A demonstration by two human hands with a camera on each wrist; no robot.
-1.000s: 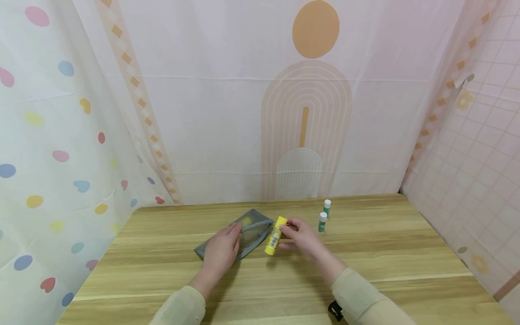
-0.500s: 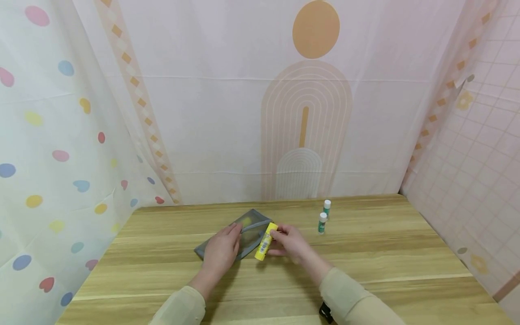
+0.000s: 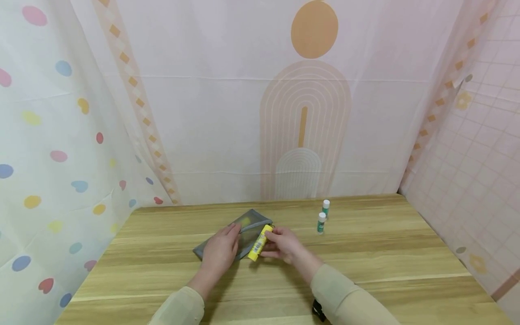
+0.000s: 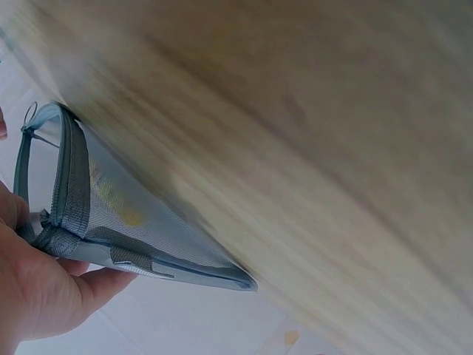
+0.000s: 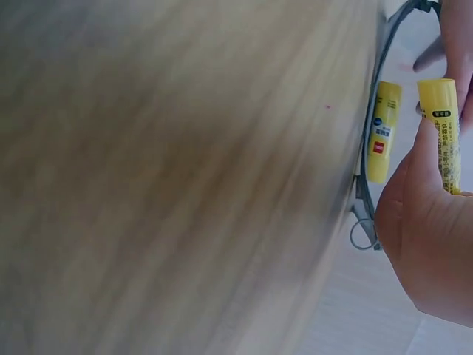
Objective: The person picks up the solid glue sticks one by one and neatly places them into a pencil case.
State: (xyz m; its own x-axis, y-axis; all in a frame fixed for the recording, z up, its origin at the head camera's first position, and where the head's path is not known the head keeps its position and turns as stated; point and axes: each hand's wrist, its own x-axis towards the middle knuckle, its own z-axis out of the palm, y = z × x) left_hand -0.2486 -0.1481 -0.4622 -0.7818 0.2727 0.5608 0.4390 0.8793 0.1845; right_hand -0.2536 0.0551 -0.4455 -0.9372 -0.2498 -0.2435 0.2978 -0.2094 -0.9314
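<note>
Fingers of right hand (image 3: 289,246): pinching yellow glue stick (image 3: 260,243), tilted. Fingers of left hand (image 3: 219,251): gripping grey mesh pouch (image 3: 248,238); second yellow stick (image 5: 383,134) inside

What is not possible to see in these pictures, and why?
Head view: part of the grey pouch, behind the left hand.
Head view: base of the rear white-capped stick, behind the front stick.
Head view: any lettering on the front stick, too small.
Head view: what the black item is; the right sleeve hides part.
Right wrist: some of the print on the held yellow stick, behind the right hand.
</note>
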